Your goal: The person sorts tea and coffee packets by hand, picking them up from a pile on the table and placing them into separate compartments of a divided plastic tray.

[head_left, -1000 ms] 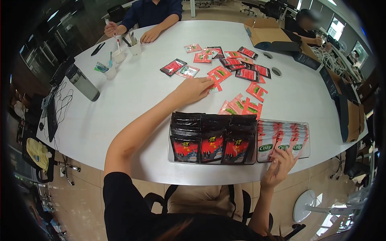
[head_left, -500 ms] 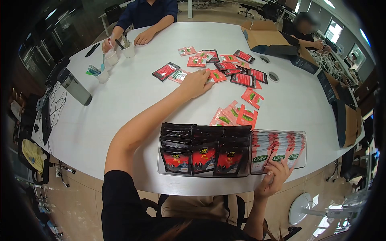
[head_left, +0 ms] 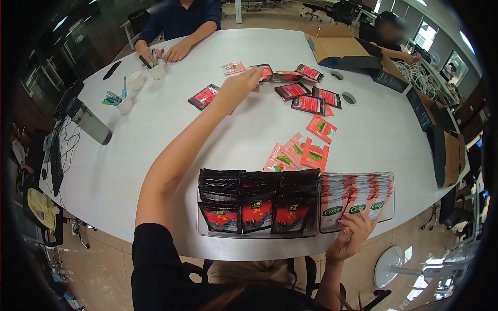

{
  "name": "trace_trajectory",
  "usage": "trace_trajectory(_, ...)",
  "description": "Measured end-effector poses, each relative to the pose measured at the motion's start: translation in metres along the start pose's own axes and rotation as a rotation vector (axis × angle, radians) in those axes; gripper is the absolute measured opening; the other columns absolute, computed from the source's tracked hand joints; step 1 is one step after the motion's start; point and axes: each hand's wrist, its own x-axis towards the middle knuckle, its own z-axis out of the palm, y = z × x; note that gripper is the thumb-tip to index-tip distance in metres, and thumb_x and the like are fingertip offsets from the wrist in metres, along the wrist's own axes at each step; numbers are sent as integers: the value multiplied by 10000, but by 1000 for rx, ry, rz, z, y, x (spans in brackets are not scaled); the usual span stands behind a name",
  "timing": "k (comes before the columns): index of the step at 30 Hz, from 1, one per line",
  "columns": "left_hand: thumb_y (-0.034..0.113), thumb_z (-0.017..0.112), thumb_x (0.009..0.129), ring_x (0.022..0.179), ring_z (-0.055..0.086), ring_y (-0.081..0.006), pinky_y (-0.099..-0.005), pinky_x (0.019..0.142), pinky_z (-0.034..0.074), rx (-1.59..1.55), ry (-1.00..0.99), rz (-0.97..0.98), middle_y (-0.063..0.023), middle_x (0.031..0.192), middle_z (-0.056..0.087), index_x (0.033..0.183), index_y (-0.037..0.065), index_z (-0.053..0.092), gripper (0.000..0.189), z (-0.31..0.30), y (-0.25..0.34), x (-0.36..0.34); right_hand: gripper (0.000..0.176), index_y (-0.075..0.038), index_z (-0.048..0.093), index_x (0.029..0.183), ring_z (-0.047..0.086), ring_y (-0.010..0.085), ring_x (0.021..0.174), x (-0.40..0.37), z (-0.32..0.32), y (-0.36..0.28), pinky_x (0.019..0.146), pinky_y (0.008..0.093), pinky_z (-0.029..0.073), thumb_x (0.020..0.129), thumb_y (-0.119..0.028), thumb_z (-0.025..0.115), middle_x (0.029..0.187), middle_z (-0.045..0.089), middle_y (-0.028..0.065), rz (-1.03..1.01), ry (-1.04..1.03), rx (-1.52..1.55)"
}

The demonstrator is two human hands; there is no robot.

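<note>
Big view: the desk (head_left: 129,171), black packets (head_left: 257,212) and Cozy packets (head_left: 358,199) upright by its near edge, loose sachets (head_left: 309,104) strewn towards the far edge. My left hand (head_left: 239,89) is nearer those; a half-covered sachet (head_left: 266,71) sits right at its fingertips, long axis hidden, grip impossible to tell. My right hand (head_left: 355,236) rests loosely curled against Cozy; any pinch, unclear.
</note>
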Motion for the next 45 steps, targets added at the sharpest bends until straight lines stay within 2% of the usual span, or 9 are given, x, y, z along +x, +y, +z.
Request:
trace_trajectory(6,184,568,838,957,635,-297,-415,740,531,-168,-412,-189,-108,1249,571,1300,97,462,482,31,-45,-11,166,-89,624,839,524,319,1113,-1,0,1,1102,538,131,891,-167,487,929,664,53,3,-5,-8)
trace_trajectory(10,137,491,865,954,626,-341,-452,771,504,-174,-108,-89,-163,1100,628,1223,56,523,368,38,-40,-13,161,-91,626,844,528,316,1104,0,-1,0,1101,540,130,889,-169,492,913,658,49,3,-4,-1)
trace_trajectory(16,117,487,887,1053,598,-308,-423,833,501,30,-541,-278,-126,1207,598,1277,100,509,391,42,-40,9,151,-97,634,829,524,311,1102,2,-3,-1,1104,530,132,877,-166,509,920,656,45,20,-11,43)
trace_trajectory(24,36,491,906,818,664,-275,-371,720,518,-382,64,-392,-178,969,651,1243,99,543,346,-73,-1,-22,108,-106,631,781,532,287,1084,2,-7,4,1103,514,146,810,-208,612,913,658,23,-40,-18,58)
trace_trajectory(30,39,474,962,921,609,-165,-300,835,505,-940,440,-706,-125,1026,636,1175,-94,524,256,-184,60,-107,101,-112,642,825,551,281,1067,3,-7,6,1098,510,153,800,-208,657,936,659,19,-70,12,98)
trace_trajectory(34,77,458,971,993,609,-232,-403,916,500,-570,445,-645,-134,1098,623,1139,-62,552,238,-239,144,-170,246,-86,624,969,563,286,1048,3,-17,-9,1035,486,283,798,-244,703,1006,639,75,-103,0,269)
trace_trajectory(36,65,508,954,1082,599,-382,-425,903,514,-935,518,-308,-236,1188,595,1198,-78,491,283,-230,181,-180,328,-72,607,1022,569,286,1041,4,-25,-32,976,457,371,779,-250,736,1030,628,105,-154,8,449)
trace_trajectory(40,52,663,782,1041,615,-431,-432,862,542,-857,286,-38,-273,1149,606,1190,-5,581,420,-229,237,-175,551,-50,578,1103,576,268,991,6,-35,-79,841,374,470,637,-163,849,1066,615,123,-214,-140,716)
trace_trajectory(45,23,634,786,794,693,-225,-291,707,544,-999,233,-264,-143,1011,687,1139,6,639,353,-197,274,-167,280,-1,631,946,588,127,677,-3,-22,-67,588,225,486,701,77,743,868,619,80,-49,-136,809)
